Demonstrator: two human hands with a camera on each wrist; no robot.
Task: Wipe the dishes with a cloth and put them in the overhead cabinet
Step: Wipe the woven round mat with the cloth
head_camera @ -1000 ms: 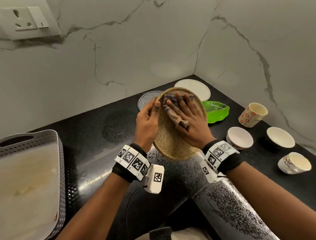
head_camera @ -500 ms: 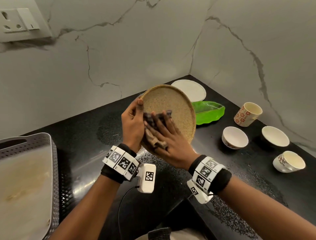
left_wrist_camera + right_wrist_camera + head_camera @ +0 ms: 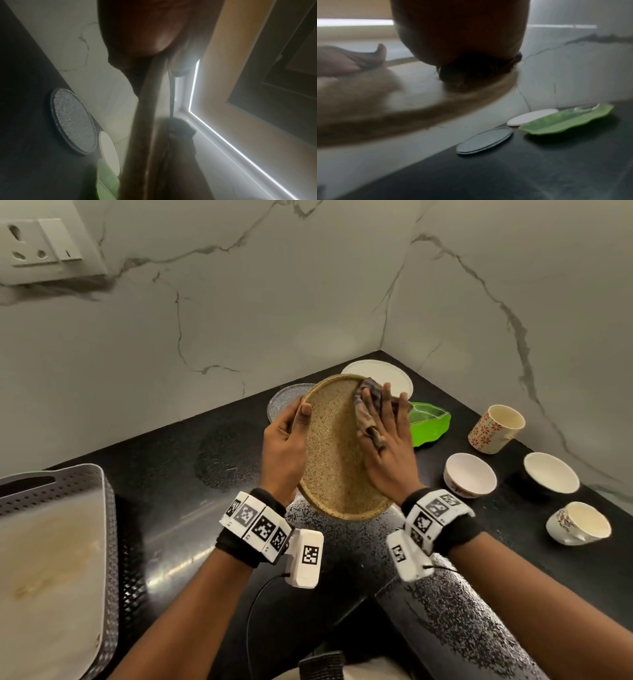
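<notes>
A round tan speckled plate (image 3: 334, 460) is held tilted above the black counter. My left hand (image 3: 284, 450) grips its left rim, thumb lying on the plate's face. My right hand (image 3: 387, 453) presses a dark patterned cloth (image 3: 368, 402) flat against the plate's upper right part with straight fingers. In the left wrist view the plate (image 3: 145, 121) shows edge-on below my palm. The right wrist view is blurred; the plate (image 3: 402, 116) and the cloth (image 3: 471, 70) under my palm show there.
On the counter behind lie a textured glass plate (image 3: 284, 402), a white plate (image 3: 383, 374) and a green leaf dish (image 3: 430, 422). To the right stand a floral mug (image 3: 496, 433), two white bowls (image 3: 469, 474) (image 3: 551, 477) and a cup (image 3: 579, 523). A grey perforated tray (image 3: 85, 484) sits left.
My right hand has swept the cloth from the plate's lower left to its upper right. The plate stays in my left hand and has shifted slightly.
</notes>
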